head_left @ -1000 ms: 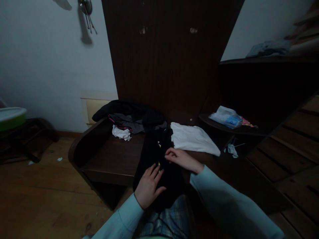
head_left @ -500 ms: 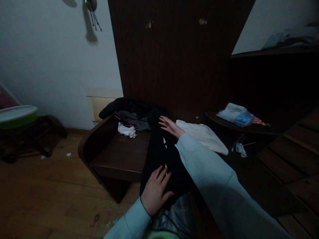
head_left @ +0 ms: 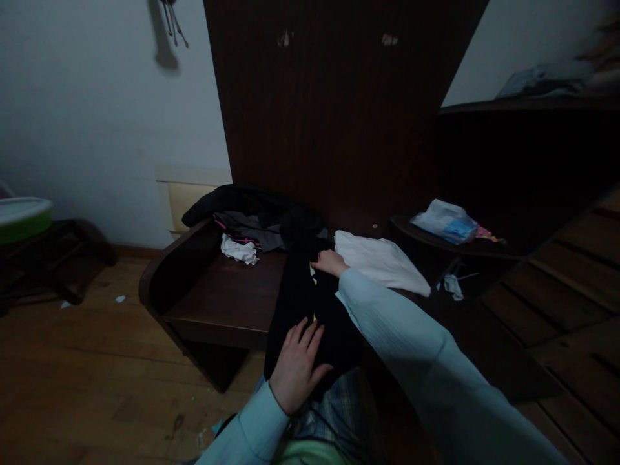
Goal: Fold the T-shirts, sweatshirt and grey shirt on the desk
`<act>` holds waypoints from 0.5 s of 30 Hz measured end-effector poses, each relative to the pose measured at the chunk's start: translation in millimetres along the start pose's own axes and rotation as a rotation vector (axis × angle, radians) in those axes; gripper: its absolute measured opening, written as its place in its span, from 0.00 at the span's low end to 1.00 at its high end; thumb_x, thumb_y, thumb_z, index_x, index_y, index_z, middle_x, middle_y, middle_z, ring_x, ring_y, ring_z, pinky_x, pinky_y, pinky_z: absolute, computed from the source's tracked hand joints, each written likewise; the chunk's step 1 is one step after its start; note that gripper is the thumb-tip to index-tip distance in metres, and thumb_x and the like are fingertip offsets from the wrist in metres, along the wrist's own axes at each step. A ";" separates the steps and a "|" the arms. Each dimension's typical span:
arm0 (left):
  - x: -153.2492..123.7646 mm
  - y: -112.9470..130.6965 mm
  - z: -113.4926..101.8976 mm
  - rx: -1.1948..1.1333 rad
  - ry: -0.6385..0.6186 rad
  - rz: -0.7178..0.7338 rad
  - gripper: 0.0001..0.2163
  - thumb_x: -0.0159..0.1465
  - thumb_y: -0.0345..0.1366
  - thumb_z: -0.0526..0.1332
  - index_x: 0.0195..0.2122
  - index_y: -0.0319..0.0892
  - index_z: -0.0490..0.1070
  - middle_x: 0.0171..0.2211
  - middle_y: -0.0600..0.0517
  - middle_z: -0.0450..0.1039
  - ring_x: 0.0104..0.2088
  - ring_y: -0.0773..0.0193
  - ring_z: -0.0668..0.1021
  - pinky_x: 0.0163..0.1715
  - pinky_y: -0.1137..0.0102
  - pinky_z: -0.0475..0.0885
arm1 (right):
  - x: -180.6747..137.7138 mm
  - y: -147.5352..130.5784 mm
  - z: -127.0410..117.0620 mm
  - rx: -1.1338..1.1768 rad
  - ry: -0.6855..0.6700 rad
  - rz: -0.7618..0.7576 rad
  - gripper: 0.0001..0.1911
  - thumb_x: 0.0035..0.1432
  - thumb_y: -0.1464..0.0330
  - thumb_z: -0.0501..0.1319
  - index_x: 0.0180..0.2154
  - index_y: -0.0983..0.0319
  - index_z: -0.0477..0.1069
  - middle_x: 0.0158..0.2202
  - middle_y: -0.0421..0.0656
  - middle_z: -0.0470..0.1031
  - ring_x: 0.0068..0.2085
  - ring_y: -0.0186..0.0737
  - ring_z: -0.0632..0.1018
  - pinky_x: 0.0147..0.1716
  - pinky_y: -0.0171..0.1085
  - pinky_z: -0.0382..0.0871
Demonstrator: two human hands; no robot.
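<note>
1. Well left of the bench, I see a green tub with a pale lid, sitting on a low dark stool.
2. At the bench's back left corner a heap of dark clothes lies against the armrest, a grey piece with pink edging showing beneath the black.
3. Just before that heap, on the bench's seat, is a crumpled white piece.
4. The black cloth runs from the middle of the bench's seat over its front edge to the person's plaid-clad lap, small yellow and white marks down its middle.
5. The left hand lies palm down on the black cloth, in front of the bench's edge, fingers fanned a little and gripping nothing.
6. The right hand, above the bench's seat, has its fingers bent by the farthest mark; whether they pinch the fabric, I cannot tell.
7. On the bench's right part rests a flat white cloth.
8. Right of the bench, a shelf bears a white-and-blue plastic pack.
</note>
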State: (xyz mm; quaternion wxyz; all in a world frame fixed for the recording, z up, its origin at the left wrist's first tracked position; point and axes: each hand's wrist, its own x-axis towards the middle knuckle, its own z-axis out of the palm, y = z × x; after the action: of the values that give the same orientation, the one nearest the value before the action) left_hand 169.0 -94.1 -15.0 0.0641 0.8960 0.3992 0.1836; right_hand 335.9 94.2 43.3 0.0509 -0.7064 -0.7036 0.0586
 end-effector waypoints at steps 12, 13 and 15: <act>-3.5 -3.0 7.4 0.010 0.051 0.015 0.26 0.57 0.44 0.58 0.55 0.40 0.57 0.56 0.41 0.59 0.57 0.50 0.59 0.52 0.52 0.61 | 20.0 2.8 16.6 0.149 0.041 0.107 0.16 0.55 0.68 0.51 0.38 0.68 0.74 0.43 0.56 0.73 0.45 0.48 0.73 0.39 0.36 0.65; -3.6 -2.8 6.8 0.005 0.059 0.007 0.26 0.57 0.44 0.58 0.55 0.40 0.57 0.56 0.40 0.57 0.57 0.50 0.60 0.51 0.53 0.62 | 21.7 5.3 17.8 0.177 0.038 0.109 0.15 0.54 0.68 0.51 0.37 0.68 0.74 0.42 0.55 0.74 0.45 0.47 0.74 0.39 0.36 0.65; -3.2 -2.4 4.9 -0.007 0.066 -0.002 0.24 0.57 0.42 0.58 0.54 0.40 0.59 0.58 0.39 0.54 0.57 0.50 0.60 0.51 0.54 0.63 | 24.4 10.0 20.2 0.240 0.039 0.112 0.14 0.54 0.69 0.52 0.34 0.67 0.74 0.41 0.54 0.74 0.44 0.47 0.74 0.39 0.35 0.65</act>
State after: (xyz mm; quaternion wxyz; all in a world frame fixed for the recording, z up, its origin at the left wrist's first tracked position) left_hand 167.3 -94.7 -21.1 0.0538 0.8889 0.4012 0.2146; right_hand 342.7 118.4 21.5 0.1454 -0.7344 -0.6498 0.1312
